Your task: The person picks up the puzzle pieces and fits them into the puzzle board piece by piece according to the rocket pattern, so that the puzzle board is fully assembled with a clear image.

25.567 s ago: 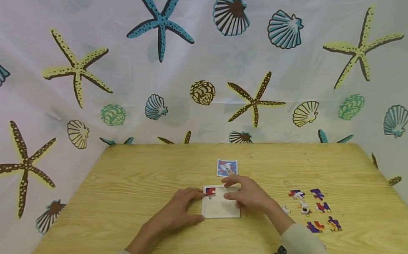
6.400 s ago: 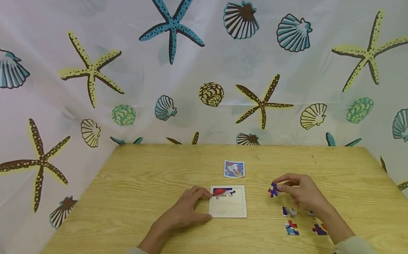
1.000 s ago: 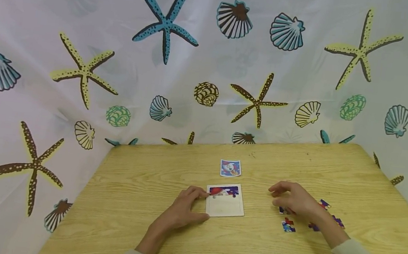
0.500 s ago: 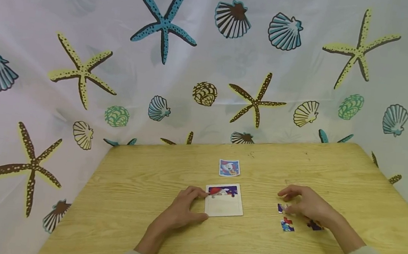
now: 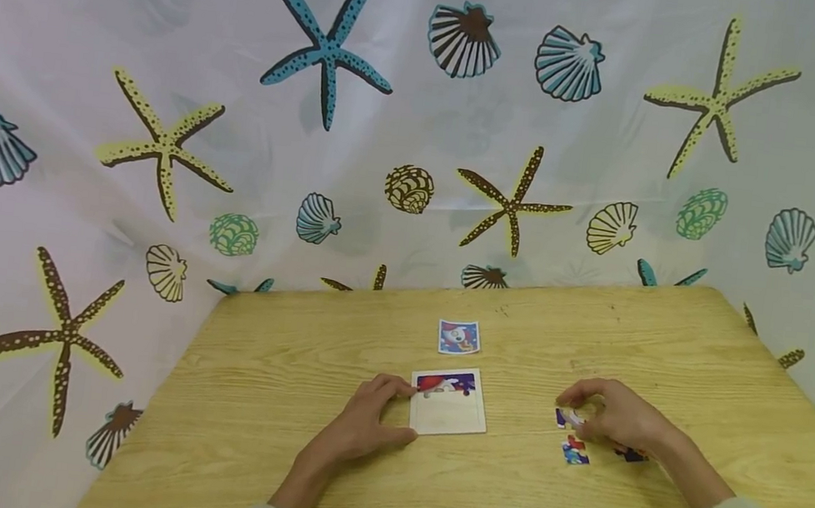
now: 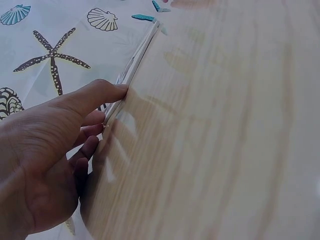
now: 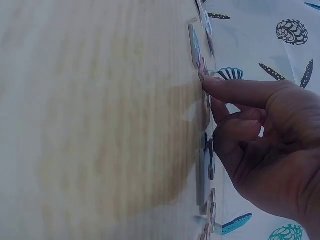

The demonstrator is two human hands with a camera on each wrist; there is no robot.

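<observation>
A white square puzzle board [image 5: 447,419] lies flat in the middle of the table, its top row filled with red, white and purple pieces [image 5: 447,383]. Along its left edge rests my left hand [image 5: 362,416], index fingertip on the side and thumb at the near corner. To the right of the board, my right hand [image 5: 623,417] has thumb and index finger bent around a purple and white puzzle piece [image 5: 560,419] at table level. The right wrist view shows the thumb tip [image 7: 206,82] against that piece's edge. My palm hides other pieces.
A small picture card [image 5: 458,337] of a white cartoon figure lies behind the board. Close to my right hand are a red and blue piece [image 5: 575,451] and a dark piece [image 5: 630,454]. A curtain [image 5: 357,164] with starfish and shells rises behind the wooden table [image 5: 293,333].
Since 25.6 s ago the board's top row has filled in. In the last second my right hand has moved slightly right and down onto the purple and white piece; my left hand stays put.
</observation>
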